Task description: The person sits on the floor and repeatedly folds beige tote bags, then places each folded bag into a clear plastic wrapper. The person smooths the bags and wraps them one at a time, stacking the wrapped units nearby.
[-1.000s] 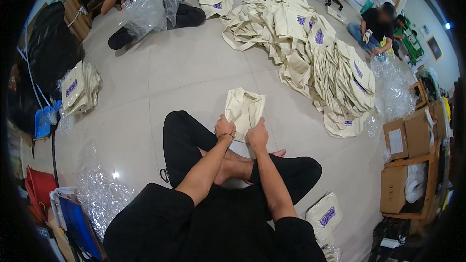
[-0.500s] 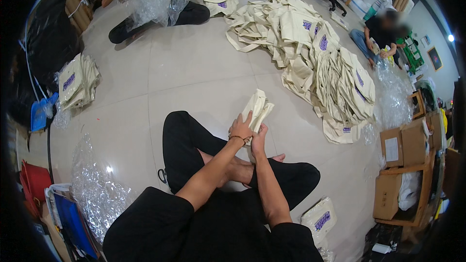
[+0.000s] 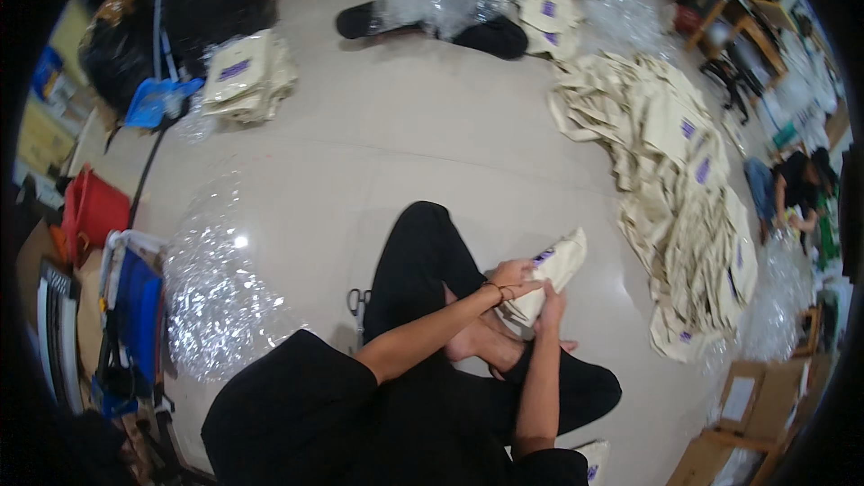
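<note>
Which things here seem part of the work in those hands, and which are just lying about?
Seemingly part of it:
cream bag, held by left hand and right hand
big heap of cream bags
perhaps the clear plastic

Probably just lying about:
red container
blue dustpan
cardboard box

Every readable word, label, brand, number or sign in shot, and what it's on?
None I can quote.
Held bag: purple print beside the left hand, too small and blurred.
Bag pile: several purple prints, too small and blurred.
Bag stack at left: purple print, same.
White label on a cardboard box: unreadable.
</note>
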The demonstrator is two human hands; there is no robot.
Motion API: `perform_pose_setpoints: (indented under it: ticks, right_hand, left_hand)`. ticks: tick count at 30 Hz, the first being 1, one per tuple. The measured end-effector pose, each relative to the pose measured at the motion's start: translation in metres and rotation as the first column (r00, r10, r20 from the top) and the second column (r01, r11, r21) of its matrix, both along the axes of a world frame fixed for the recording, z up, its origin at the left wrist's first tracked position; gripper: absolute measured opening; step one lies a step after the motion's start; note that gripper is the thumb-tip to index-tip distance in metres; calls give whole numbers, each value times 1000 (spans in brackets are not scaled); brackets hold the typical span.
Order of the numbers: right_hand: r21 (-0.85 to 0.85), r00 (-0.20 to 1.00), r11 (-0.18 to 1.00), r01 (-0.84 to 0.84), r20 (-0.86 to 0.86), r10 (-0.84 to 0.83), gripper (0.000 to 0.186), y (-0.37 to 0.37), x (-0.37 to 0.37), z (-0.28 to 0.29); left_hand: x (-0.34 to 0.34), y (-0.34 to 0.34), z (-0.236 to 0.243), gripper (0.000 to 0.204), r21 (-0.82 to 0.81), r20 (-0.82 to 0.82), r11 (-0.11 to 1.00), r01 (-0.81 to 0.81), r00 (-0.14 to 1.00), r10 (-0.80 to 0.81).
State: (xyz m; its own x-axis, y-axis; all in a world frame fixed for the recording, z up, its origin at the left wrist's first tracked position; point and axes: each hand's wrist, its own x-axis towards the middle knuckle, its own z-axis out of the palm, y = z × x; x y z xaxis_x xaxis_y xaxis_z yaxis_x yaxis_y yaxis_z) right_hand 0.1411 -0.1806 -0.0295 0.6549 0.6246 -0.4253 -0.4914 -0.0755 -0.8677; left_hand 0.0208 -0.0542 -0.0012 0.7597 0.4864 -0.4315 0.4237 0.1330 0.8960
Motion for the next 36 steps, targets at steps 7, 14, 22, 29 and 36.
perform_pose_setpoints:
  ticks: [7, 14, 22, 29, 36]
  right_hand:
    - [121, 865, 858, -499, 14, 502, 62, -1, -42, 59]
    - [1, 813, 817, -576, 101, 573, 66, -2, -61, 68]
    - [-125, 693, 745, -655, 295, 658, 54, 1, -108, 104]
    - [-749, 512, 614, -250, 436, 740, 90, -2, -41, 167]
    - [-366, 867, 924, -108, 420, 268, 71, -43, 55, 169]
  left_hand:
    - [-32, 52, 55, 118, -143, -69, 911, -387, 922, 381]
    - [-73, 41, 80, 65, -261, 154, 710, -654, 698, 699]
    - [-133, 46, 93, 86, 32, 174, 697, -716, 691, 702]
    - [-334, 61, 68, 63, 443, 165, 661, -606, 780, 604]
    - [-532, -45, 41, 74, 462, -792, 878, -123, 389, 471]
